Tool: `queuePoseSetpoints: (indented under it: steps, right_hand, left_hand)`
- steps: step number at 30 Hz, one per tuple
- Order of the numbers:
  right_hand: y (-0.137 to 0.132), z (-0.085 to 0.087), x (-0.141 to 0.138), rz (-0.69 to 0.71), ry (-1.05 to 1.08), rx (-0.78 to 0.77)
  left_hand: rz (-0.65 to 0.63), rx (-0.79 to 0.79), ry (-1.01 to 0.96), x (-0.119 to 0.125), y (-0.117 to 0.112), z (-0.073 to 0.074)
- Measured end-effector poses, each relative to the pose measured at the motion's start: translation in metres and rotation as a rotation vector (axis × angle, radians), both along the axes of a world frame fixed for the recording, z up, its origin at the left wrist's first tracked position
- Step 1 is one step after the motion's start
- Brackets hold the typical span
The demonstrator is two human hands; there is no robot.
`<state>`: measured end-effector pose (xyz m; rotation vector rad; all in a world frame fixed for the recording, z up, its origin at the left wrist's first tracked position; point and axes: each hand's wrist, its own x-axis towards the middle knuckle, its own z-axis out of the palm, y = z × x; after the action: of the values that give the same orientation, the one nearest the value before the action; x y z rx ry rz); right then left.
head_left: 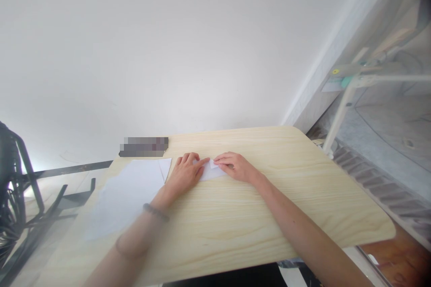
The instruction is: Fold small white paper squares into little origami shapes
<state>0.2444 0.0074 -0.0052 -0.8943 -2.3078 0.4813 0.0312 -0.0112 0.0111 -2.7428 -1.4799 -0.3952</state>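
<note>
A small piece of folded white paper (213,174) lies flat on the light wooden table, between my two hands. My left hand (189,171) presses on its left side; the index finger reaches out over the fold and the thumb sits below, while the other fingers curl. From the right, my right hand (238,168) pinches a raised flap of the same paper between thumb and fingers. Part of the paper is covered by the fingertips. Beside my left forearm, a stack of white sheets (131,193) rests on the table.
The wooden table (269,228) stands against a white wall (202,54). A dark, pixelated object (144,147) sits at its back left corner. On the left is a black chair (32,175); on the right, a white metal frame (341,112) stands past the table edge.
</note>
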Motion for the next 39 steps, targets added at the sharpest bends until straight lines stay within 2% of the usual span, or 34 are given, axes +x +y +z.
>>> queuePoseSetpoints:
  steps: [21,27,32,39]
  right_hand:
    - [-0.003,0.011,0.003,-0.001,-0.205,0.036]
    - [-0.006,0.009,0.008,-0.023,-0.164,-0.024]
    - [-0.008,0.009,0.001,-0.078,-0.078,-0.001]
    - [-0.007,0.004,-0.003,-0.051,-0.109,0.043]
  left_hand:
    - [0.014,0.026,0.056,0.004,-0.002,0.005]
    - [0.016,0.009,0.03,0.005,-0.002,0.005]
    - [0.028,0.022,-0.022,0.001,0.001,0.0]
    - [0.009,0.012,-0.099,-0.005,0.005,-0.004]
